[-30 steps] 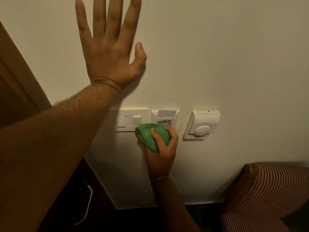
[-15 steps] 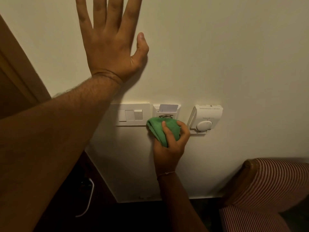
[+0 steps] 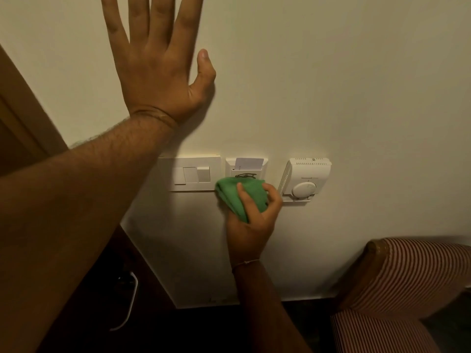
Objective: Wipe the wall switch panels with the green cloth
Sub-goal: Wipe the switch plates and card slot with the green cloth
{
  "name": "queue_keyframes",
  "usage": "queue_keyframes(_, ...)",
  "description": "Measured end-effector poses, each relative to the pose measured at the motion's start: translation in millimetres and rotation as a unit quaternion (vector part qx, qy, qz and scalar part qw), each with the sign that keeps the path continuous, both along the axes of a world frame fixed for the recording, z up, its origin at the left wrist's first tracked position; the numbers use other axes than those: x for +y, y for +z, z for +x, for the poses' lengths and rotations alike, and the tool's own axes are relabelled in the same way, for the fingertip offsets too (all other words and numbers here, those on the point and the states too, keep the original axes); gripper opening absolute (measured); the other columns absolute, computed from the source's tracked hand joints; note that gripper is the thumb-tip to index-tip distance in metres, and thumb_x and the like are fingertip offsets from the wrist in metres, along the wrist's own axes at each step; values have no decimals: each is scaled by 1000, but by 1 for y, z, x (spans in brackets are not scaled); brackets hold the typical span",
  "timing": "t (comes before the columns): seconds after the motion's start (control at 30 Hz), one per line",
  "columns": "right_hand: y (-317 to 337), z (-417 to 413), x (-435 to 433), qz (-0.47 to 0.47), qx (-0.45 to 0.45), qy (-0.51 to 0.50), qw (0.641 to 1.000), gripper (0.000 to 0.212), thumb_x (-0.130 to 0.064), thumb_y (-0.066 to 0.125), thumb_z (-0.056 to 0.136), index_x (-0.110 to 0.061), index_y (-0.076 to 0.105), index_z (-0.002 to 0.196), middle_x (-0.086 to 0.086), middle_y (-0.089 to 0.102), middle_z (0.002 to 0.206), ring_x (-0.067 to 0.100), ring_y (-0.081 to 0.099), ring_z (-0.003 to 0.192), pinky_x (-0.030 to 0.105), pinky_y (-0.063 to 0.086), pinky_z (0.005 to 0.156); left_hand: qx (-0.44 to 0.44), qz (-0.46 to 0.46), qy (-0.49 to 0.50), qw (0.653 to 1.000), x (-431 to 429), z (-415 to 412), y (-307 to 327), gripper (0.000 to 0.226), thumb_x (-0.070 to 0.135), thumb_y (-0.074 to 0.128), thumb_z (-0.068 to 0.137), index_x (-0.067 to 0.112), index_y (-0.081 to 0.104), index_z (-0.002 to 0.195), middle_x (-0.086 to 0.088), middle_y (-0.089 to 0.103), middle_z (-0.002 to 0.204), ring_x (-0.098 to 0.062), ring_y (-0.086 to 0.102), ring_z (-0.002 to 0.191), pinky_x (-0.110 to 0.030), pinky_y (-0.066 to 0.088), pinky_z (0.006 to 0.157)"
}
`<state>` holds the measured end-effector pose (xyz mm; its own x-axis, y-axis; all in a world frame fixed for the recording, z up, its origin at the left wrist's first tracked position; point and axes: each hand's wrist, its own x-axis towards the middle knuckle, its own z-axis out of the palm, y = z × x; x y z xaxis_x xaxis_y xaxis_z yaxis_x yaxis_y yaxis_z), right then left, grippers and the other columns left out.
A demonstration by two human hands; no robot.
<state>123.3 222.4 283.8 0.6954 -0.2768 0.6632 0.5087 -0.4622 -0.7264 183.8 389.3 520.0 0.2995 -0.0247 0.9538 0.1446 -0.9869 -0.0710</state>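
My right hand [image 3: 251, 225] grips a bunched green cloth [image 3: 234, 192] and presses it against the lower part of the white key-card holder [image 3: 246, 165], which has a card in its slot. A white switch panel [image 3: 193, 173] with three rockers sits just left of the cloth. A white thermostat [image 3: 307, 178] with a round dial hangs just right of my fingers. My left hand [image 3: 158, 72] lies flat on the wall above the panels, fingers spread, holding nothing. My left forearm hides the switch panel's left edge.
A striped armchair [image 3: 413, 284] stands at the lower right against the wall. A wooden door frame [image 3: 23, 110] runs along the left. A white cable [image 3: 130, 304] lies on the dark floor below the wall corner.
My right hand has slid the cloth to the right, from the gap beside the switch panel onto the card holder, nearer the thermostat. My left hand stays planted on the wall.
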Motion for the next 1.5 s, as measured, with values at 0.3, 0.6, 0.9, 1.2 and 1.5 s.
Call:
queue_keyframes(0.3,-1,2,-11,-20,5,-21,1000,35,-8,83,84,-15,82,119,21,53,141,36,58,134,42,58,109,-8,-3,-4,1000,1,1,-1,65,45,46,110,9,41,165,-29,42,164,-56,39,150,-80,26,117)
queue_keyframes(0.6,5,2,2,40,3,-32,999,32,-24,74,88,-14,81,118,16,52,142,30,57,134,34,57,110,0,2,-3,1000,0,-1,0,65,44,47,109,8,44,164,-29,43,164,-55,40,151,-79,26,119)
queue_keyframes(0.9,4,-1,-3,-38,19,8,999,42,-2,87,81,-14,81,121,22,56,141,37,61,130,43,62,102,21,-21,-10,1000,-3,-5,-1,68,45,42,111,7,38,167,-31,36,167,-57,33,154,-79,21,121)
queue_keyframes(1.2,8,7,-19,31,24,-50,998,40,-5,88,80,-12,80,119,19,54,142,30,57,135,15,47,115,-12,1,-12,1000,1,2,-1,65,42,49,109,6,45,163,-31,45,162,-57,42,149,-82,27,116)
queue_keyframes(1.5,16,-3,18,-17,4,30,999,43,-14,89,82,-21,79,122,15,56,141,29,60,129,45,64,95,-4,-4,-6,1000,0,0,-2,66,44,46,110,6,42,164,-31,41,164,-56,39,151,-79,24,118)
